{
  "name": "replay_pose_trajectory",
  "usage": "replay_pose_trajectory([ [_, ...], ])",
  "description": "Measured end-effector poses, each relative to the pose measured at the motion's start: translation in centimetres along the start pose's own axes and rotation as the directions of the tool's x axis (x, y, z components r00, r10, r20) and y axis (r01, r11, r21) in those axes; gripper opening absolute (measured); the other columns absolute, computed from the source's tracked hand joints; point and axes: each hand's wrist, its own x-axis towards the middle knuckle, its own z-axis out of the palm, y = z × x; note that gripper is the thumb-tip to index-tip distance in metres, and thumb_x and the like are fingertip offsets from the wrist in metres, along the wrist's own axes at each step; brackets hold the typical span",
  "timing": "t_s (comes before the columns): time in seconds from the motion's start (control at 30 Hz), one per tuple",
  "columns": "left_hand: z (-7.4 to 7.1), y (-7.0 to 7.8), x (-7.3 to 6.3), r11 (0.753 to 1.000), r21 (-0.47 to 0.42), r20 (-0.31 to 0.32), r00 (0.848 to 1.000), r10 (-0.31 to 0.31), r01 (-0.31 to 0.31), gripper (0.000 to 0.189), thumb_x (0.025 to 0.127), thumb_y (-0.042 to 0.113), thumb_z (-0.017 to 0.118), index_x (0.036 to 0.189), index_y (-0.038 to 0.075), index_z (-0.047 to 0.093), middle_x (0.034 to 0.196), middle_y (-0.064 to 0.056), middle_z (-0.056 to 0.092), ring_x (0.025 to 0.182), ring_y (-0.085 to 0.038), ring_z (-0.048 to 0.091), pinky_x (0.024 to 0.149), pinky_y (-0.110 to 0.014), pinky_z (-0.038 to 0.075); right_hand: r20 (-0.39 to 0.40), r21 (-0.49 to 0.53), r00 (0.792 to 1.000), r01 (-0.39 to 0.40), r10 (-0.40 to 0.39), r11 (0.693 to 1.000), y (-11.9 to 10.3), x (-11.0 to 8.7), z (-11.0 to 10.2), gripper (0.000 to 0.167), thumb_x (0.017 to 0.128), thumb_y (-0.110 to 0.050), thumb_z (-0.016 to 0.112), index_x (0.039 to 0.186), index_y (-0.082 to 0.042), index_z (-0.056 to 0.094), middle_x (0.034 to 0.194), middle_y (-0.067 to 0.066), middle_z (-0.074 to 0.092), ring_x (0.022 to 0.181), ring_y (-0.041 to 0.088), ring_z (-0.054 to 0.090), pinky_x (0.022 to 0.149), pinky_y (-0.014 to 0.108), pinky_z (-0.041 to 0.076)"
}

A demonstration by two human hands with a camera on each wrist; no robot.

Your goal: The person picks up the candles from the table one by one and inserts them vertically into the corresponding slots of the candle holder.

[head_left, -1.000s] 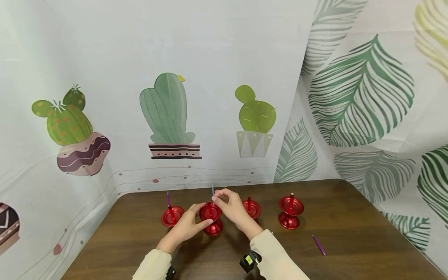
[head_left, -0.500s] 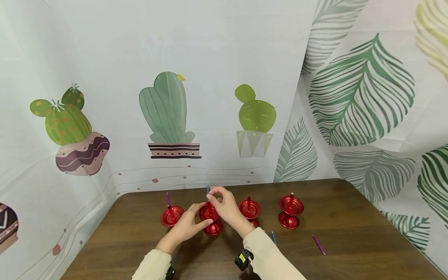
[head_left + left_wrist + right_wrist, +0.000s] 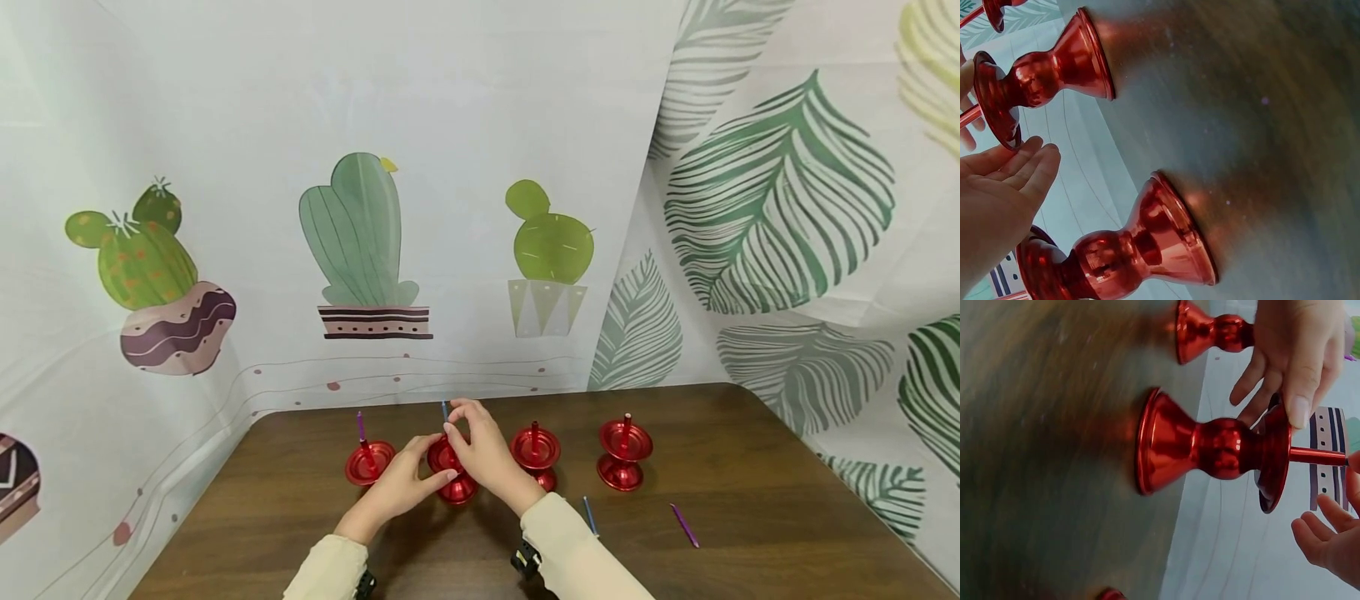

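Note:
A shiny red candlestick point(image 3: 457, 489) stands second from the left on the wooden table. My left hand point(image 3: 405, 482) holds the rim of its dish, with the thumb on the dish and fingers beneath it in the right wrist view. My right hand point(image 3: 483, 450) pinches a thin blue candle point(image 3: 445, 410) upright at the top of the candlestick's central tube point(image 3: 1316, 455). The fingers hide the candle's lower end, so its depth in the tube cannot be seen. To the left, another red candlestick point(image 3: 369, 462) bears a purple candle point(image 3: 361, 426).
Two more red candlesticks, one near my right hand point(image 3: 536, 450) and one farther right point(image 3: 625, 450), bear no candle. A blue candle point(image 3: 590, 516) and a purple candle point(image 3: 684, 525) lie on the table point(image 3: 757, 475). A printed cloth hangs behind.
My right hand has moved slightly left and brought the blue candle down onto the tube. The left hand stays on the dish. The blue candle lying on the table has come into view.

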Motion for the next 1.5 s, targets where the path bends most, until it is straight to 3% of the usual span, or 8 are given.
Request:
replay_pose_trajectory([
  [0.17, 0.0, -0.01, 0.06, 1.0, 0.001, -0.007, 1.0, 0.013, -0.013, 0.066, 0.086, 0.032, 0.073, 0.133, -0.007, 0.048, 0.126, -0.018, 0.054, 0.115, -0.033, 0.055, 0.093, -0.05, 0.047, 0.014, -0.079, 0.999, 0.038, -0.037, 0.996, -0.08, -0.02, 0.14, 0.007, 0.094, -0.008, 0.059, 0.096, -0.007, 0.052, 0.129, 0.018, 0.053, 0.123, 0.035, 0.048, 0.099, 0.049, 0.044],
  [0.47, 0.0, 0.06, 0.0, 1.0, -0.005, -0.001, 1.0, 0.027, -0.027, 0.066, 0.086, 0.031, 0.073, 0.133, -0.007, 0.048, 0.126, -0.019, 0.053, 0.116, -0.034, 0.054, 0.094, -0.053, 0.045, 0.005, -0.116, 0.997, 0.073, -0.073, 0.991, -0.12, -0.29, 0.13, 0.007, 0.095, -0.009, 0.058, 0.096, -0.007, 0.052, 0.127, 0.016, 0.053, 0.122, 0.031, 0.049, 0.097, 0.045, 0.046],
  [0.63, -0.07, 0.04, 0.06, 0.999, 0.015, -0.003, 0.999, 0.032, -0.032, 0.065, 0.086, 0.032, 0.073, 0.132, -0.007, 0.049, 0.126, -0.018, 0.054, 0.115, -0.032, 0.055, 0.094, -0.05, 0.047, -0.018, -0.112, 0.996, 0.09, -0.092, 0.99, 0.19, -0.41, 0.34, 0.007, 0.095, -0.007, 0.058, 0.096, -0.006, 0.051, 0.125, 0.017, 0.055, 0.118, 0.031, 0.052, 0.095, 0.045, 0.047],
  [0.97, -0.01, -0.1, -0.05, 1.0, 0.017, 0.005, 1.0, 0.024, -0.024, 0.065, 0.087, 0.034, 0.071, 0.133, -0.007, 0.048, 0.127, -0.017, 0.054, 0.116, -0.03, 0.055, 0.095, -0.048, 0.047, -0.026, -0.066, 0.998, 0.048, -0.05, 0.997, 0.34, -0.76, 0.48, 0.006, 0.095, -0.007, 0.059, 0.096, -0.006, 0.053, 0.123, 0.018, 0.057, 0.117, 0.032, 0.053, 0.097, 0.049, 0.045],
  [1.17, 0.1, -0.17, -0.21, 1.0, 0.013, -0.001, 1.0, 0.02, -0.02, 0.065, 0.087, 0.034, 0.071, 0.133, -0.005, 0.049, 0.126, -0.016, 0.054, 0.116, -0.029, 0.055, 0.094, -0.048, 0.047, -0.018, -0.044, 0.999, 0.027, -0.028, 0.999, -0.03, -0.76, 0.11, 0.015, 0.094, -0.014, 0.063, 0.104, -0.005, 0.057, 0.127, 0.017, 0.055, 0.121, 0.034, 0.049, 0.098, 0.052, 0.044],
  [1.33, 0.07, -0.08, -0.09, 1.0, 0.005, 0.012, 1.0, 0.016, -0.016, 0.067, 0.088, 0.035, 0.07, 0.134, -0.008, 0.047, 0.127, -0.018, 0.053, 0.115, -0.03, 0.055, 0.094, -0.048, 0.048, -0.094, -0.042, 0.994, 0.048, -0.051, 0.998, -0.19, -0.34, 0.02, 0.007, 0.094, -0.013, 0.063, 0.096, -0.007, 0.061, 0.121, 0.016, 0.06, 0.117, 0.033, 0.053, 0.096, 0.052, 0.045],
  [1.5, 0.01, 0.07, -0.08, 1.0, 0.004, 0.01, 1.0, 0.009, -0.009, 0.067, 0.087, 0.033, 0.071, 0.134, -0.008, 0.047, 0.126, -0.018, 0.053, 0.114, -0.031, 0.056, 0.094, -0.048, 0.048, -0.101, -0.043, 0.993, 0.05, -0.054, 0.998, -0.2, -0.26, -0.01, 0.004, 0.093, -0.011, 0.063, 0.093, -0.007, 0.062, 0.119, 0.014, 0.061, 0.116, 0.032, 0.054, 0.095, 0.051, 0.046],
])
